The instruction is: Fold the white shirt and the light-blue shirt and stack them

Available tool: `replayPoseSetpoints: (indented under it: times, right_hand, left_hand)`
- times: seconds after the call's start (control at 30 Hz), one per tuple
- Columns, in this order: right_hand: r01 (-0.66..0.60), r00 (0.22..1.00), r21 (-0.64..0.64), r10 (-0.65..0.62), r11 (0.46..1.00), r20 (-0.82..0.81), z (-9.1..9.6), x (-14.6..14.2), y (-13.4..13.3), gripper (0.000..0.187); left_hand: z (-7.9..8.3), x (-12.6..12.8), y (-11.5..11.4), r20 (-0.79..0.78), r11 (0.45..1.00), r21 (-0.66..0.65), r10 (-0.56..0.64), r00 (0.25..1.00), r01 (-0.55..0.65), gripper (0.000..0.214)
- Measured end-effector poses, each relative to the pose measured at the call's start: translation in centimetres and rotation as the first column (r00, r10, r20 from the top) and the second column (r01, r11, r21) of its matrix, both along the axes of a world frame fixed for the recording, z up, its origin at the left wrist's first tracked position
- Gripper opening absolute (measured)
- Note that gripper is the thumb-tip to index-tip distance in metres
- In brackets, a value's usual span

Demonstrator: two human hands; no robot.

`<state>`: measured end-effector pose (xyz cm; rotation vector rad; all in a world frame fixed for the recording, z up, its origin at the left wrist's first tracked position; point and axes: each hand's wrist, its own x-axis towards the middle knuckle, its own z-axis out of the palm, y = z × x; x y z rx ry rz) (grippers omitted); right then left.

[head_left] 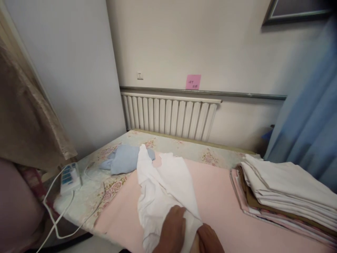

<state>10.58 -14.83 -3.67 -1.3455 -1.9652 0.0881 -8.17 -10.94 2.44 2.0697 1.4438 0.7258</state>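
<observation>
A white garment (168, 179) lies rumpled on the pink cloth (213, 189) that covers the middle of the table. Its far end has a curved cut-out, like a neckline, between two narrower parts. My left hand (172, 228) is on the near part of the garment, its fingers bent and closed on the fabric. At the garment's right edge, my right hand (209, 239) grips the cloth with curled fingers, partly cut off by the bottom of the view. Just beyond the garment's left side is a crumpled light blue cloth (125, 160), touching it.
A stack of folded fabrics (286, 189) sits on the right. A white power strip (70, 178) with trailing cords rests at the table's left corner. Behind the floral tablecloth (207, 156) stands a radiator (168, 116). A blue curtain (308, 119) hangs at right.
</observation>
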Motion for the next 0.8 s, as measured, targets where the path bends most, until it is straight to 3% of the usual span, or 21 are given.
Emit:
replayPoseSetpoints:
  times: [0.07, 0.17, 0.23, 0.43, 0.53, 0.63, 0.8]
  right_hand:
    - [0.082, 0.992, -0.012, -0.083, 0.997, -0.092, -0.2, 0.1, -0.3, 0.028]
    - [0.195, 0.956, -0.116, -0.215, 0.974, -0.198, -0.1, 0.3, -0.7, 0.027]
    - [0.23, 0.93, -0.205, -0.277, 0.951, -0.243, 0.2, 0.4, -0.9, 0.028]
    - [0.288, 0.846, -0.432, -0.438, 0.855, -0.303, 1.0, 0.5, 0.4, 0.045]
    - [0.325, 0.853, -0.542, -0.487, 0.775, -0.186, 1.3, 0.4, 2.6, 0.051]
    - [0.352, 0.865, -0.628, -0.497, 0.694, -0.065, 1.5, 0.6, 4.5, 0.039]
    - [0.323, 0.885, -0.633, -0.461, 0.703, -0.06, 1.8, 1.1, 4.4, 0.024]
  left_hand:
    - [-1.3, -2.8, -0.4, 0.03, 0.975, 0.066, 0.212, 0.977, -0.213, 0.045]
    - [-3.8, -6.8, -0.8, 0.048, 0.863, 0.126, 0.488, 0.872, -0.49, 0.047]
    - [-5.1, -8.8, -1.1, 0.033, 0.793, 0.077, 0.603, 0.797, -0.604, 0.044]
    - [-6.5, -10.6, -1.9, 0.093, 0.748, -0.25, 0.651, 0.754, -0.615, 0.044]
    - [-6.6, -10.4, -2.0, 0.19, 0.683, -0.398, 0.715, 0.673, -0.613, 0.048]
    - [-6.8, -10.1, -2.1, 0.247, 0.671, -0.452, 0.727, 0.64, -0.588, 0.049]
    - [-7.1, -9.8, -2.3, 0.306, 0.689, -0.471, 0.714, 0.63, -0.551, 0.048]
